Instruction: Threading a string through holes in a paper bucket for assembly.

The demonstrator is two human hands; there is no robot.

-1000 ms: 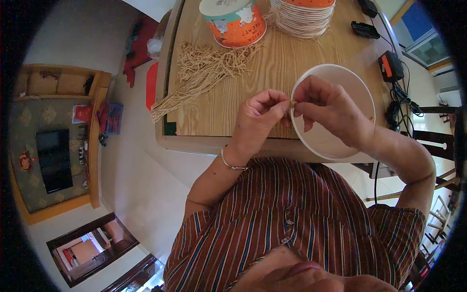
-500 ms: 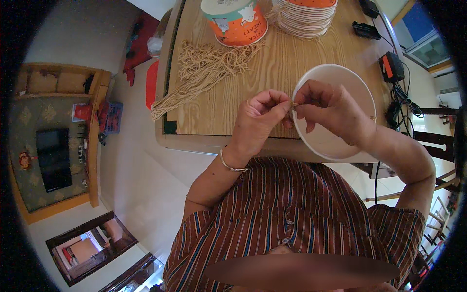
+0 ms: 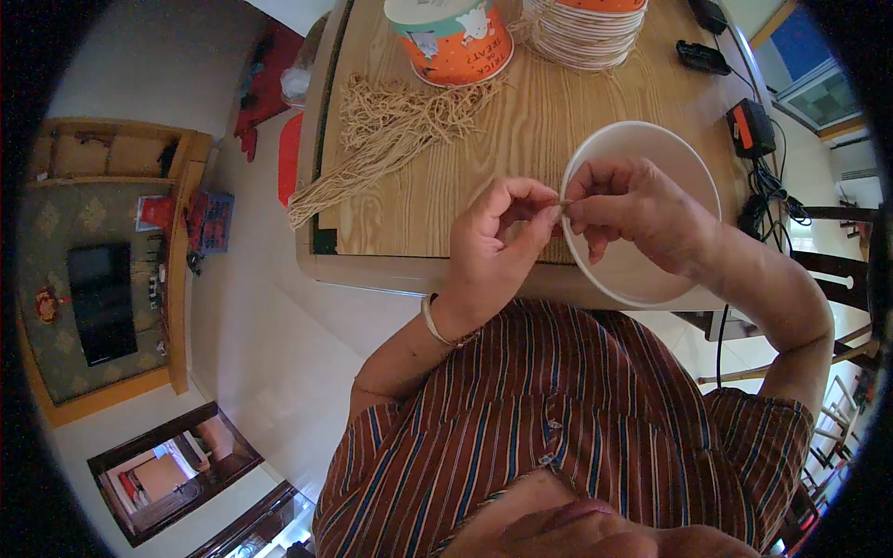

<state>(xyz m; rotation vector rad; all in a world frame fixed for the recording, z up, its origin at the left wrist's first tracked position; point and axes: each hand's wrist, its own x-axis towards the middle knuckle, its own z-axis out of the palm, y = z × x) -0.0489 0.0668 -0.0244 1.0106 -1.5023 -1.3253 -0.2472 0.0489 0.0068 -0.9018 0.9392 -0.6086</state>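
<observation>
A white paper bucket [image 3: 684, 153] lies near the table's front edge, its open mouth toward me. At the left side of its rim, my left hand [image 3: 493, 237] and my right hand [image 3: 642, 214] meet fingertip to fingertip. Both pinch a short bit of thin tan string [image 3: 561, 206] there; most of it is hidden by the fingers. The right hand reaches across the bucket's mouth. Farther left on the table spreads a loose bundle of tan string [image 3: 400, 135], gathered at its near end.
An orange and green printed bucket [image 3: 456, 51] stands at the far side, beside a stack of nested buckets [image 3: 584, 37] with pale rims. Along the right edge lie a black and orange box [image 3: 750, 128], coiled black cables [image 3: 767, 195] and a black adapter [image 3: 702, 58]. Chairs [image 3: 837, 274] stand at the right.
My left hand has turned slightly, its fingers arching more around the pinch. My right fingers have drawn closer together at the rim. The bucket has hardly moved.
</observation>
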